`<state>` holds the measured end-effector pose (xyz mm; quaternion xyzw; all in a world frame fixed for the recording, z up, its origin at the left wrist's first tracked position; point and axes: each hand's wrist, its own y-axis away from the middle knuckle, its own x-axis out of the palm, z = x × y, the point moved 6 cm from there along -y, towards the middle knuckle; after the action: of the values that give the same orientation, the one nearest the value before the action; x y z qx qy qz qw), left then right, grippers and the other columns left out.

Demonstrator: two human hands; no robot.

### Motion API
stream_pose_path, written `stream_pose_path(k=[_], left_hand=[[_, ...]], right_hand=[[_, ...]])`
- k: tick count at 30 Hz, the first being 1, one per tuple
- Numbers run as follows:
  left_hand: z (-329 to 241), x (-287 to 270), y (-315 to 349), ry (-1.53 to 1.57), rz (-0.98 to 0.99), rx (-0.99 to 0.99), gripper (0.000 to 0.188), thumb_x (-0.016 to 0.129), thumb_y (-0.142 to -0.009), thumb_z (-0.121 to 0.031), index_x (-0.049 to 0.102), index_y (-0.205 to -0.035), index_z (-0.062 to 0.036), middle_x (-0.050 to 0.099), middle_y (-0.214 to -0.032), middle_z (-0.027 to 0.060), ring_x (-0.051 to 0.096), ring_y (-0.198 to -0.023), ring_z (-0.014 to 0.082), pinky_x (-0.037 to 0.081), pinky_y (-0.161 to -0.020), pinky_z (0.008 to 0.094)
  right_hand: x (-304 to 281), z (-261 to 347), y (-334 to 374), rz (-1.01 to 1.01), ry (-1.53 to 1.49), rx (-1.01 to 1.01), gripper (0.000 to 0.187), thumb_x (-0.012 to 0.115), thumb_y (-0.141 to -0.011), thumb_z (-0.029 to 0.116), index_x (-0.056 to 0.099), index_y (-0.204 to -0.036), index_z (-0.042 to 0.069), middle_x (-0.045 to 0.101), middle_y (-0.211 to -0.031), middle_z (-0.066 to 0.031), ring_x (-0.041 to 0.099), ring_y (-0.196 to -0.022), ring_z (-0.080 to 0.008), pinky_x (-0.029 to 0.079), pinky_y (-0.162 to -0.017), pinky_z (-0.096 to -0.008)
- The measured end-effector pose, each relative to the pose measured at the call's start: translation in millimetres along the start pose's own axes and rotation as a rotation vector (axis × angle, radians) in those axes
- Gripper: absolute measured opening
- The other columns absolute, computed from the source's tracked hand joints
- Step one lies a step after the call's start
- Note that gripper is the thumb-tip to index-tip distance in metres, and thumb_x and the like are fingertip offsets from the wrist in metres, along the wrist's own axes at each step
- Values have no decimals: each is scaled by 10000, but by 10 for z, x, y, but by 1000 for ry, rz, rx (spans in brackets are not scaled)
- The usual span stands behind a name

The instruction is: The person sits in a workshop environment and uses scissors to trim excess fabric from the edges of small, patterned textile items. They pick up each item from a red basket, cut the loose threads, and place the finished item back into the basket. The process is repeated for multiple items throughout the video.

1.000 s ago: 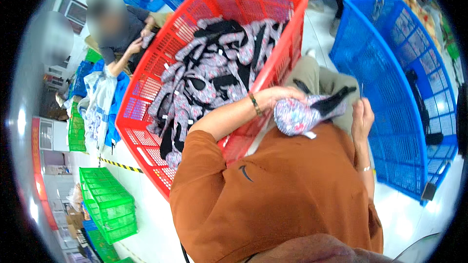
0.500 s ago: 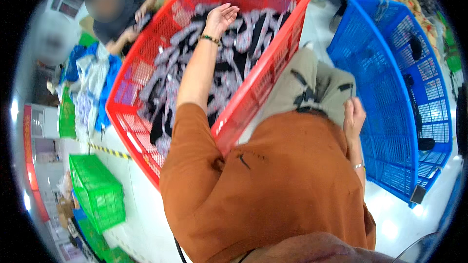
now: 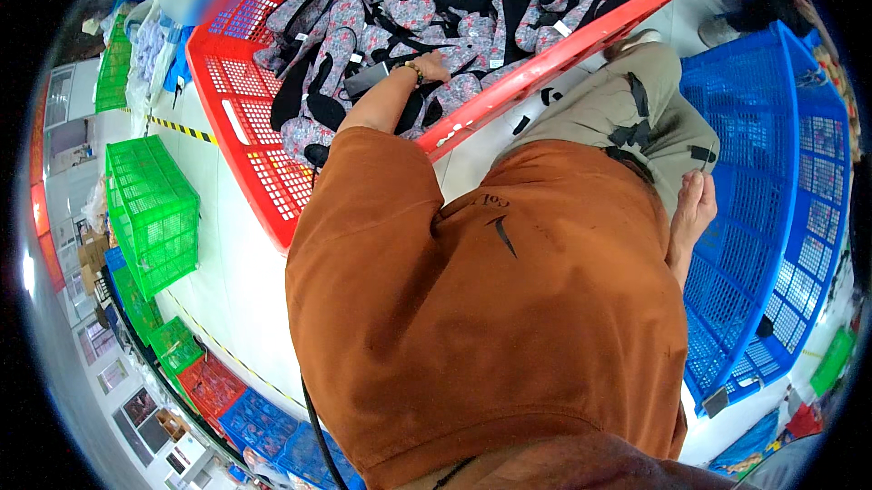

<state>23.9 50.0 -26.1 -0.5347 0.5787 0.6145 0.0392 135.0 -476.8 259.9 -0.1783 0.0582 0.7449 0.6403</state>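
Note:
My left hand (image 3: 431, 66) is down in the large red plastic basket (image 3: 238, 118), among a pile of slippers (image 3: 397, 34) in grey floral fabric with black parts. Its fingers look curled against the slippers. What they grip, if anything, is hidden. A flat dark grey piece (image 3: 365, 80) lies beside my left wrist, which wears a beaded bracelet. On the other side my right hand (image 3: 697, 202) hangs by my knee, next to the blue basket. The fingers there are bent inward, and I cannot make out anything in them.
A tall blue plastic basket (image 3: 740, 181) stands close on my right. On the left floor are a green crate (image 3: 154, 208) and yellow-black tape (image 3: 182, 129). Several green, red and blue crates (image 3: 263, 417) line the lower left. The red basket's near rim crosses in front of me.
My left hand has gone from raised and open above the pile down onto the slippers, its fingers now curled. My right hand stays by my knee. The view has shifted and turned.

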Motion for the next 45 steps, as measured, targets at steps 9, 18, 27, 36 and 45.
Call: stream_pose_path(k=[9, 18, 27, 36, 45], left_hand=[[-182, -442, 544, -340, -344, 33, 550, 696, -568, -321, 579, -1032, -49, 606, -1027, 158, 597, -939, 315, 495, -787, 400], [-1183, -1844, 1024, 1015, -467, 470, 497, 817, -569, -204, 555, -920, 31, 593, -864, 72, 575, -741, 154, 470, -681, 264], [-3223, -2334, 2780, 1669, 267, 1462, 389, 645, -707, -3, 535, -1080, 12, 611, -1030, 110, 602, -932, 237, 476, -848, 373], [-4126, -1058, 2419, 1778, 895, 917, 638, 758, -632, -312, 521, -1182, -89, 551, -1175, 90, 495, -1094, 288, 349, -967, 469], [-4182, -431, 2526, 1140, 676, 869, 308, 643, -792, -111, 537, -1070, -30, 611, -960, 33, 578, -863, 112, 471, -768, 248]], right_hand=[[83, 144, -15, 88, 201, -52, 194, 503, -887, 184, 568, -839, 8, 557, -679, -27, 448, -589, -78, 366, -527, -233], [-20, 123, 37, 74, 166, -41, 174, 515, -881, 176, 553, -852, 8, 501, -652, -16, 428, -605, -71, 355, -534, -230], [-21, 592, -86, 58, -104, -130, 240, 686, -732, 84, 451, -739, 36, 383, -653, 47, 335, -602, -50, 302, -532, -197], [-32, 648, -200, 144, -312, -91, 283, 734, -711, 192, 572, -889, 44, 409, -713, 72, 347, -602, -21, 309, -537, -178], [82, 110, -150, 87, -463, 280, 319, 670, -765, 335, 515, -733, 59, 485, -654, 30, 407, -591, -45, 313, -499, -203]])
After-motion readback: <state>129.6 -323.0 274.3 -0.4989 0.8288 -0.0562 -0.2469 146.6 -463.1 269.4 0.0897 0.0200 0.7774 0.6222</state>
